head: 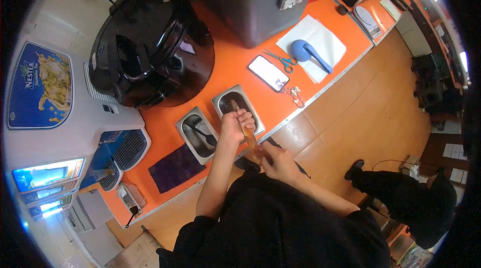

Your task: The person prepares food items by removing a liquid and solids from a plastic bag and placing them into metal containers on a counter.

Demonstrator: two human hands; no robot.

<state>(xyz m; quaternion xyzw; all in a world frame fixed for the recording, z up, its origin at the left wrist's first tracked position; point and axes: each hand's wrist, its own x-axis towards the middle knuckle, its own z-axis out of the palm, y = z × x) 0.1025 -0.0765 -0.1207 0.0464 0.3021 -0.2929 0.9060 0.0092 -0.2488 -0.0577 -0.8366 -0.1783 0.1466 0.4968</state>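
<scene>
A long, narrow bag of see-through plastic (248, 135) with amber-brown contents runs between my hands. My left hand (238, 126) is closed around its upper part, and the thin end sticks out beyond the fist, above a steel food pan (257, 123). At the lower end, close to my body, my right hand (279, 161) pinches the bag's crumpled end between thumb and fingers. Beside that pan stands a second steel food pan (191, 120), with a black spoon (204, 135) resting in it. What the first pan holds is partly hidden by my left hand.
On the orange counter (229, 67) are a black lidded cooker (165, 53), grey cooler box (255, 14), phone (268, 73), scissors (282, 59), blue scoop-like tool (312, 56) on white sheets, and dark cloth (176, 169). A drinks dispenser (82, 110) stands left. A person in black (409, 196) is at right.
</scene>
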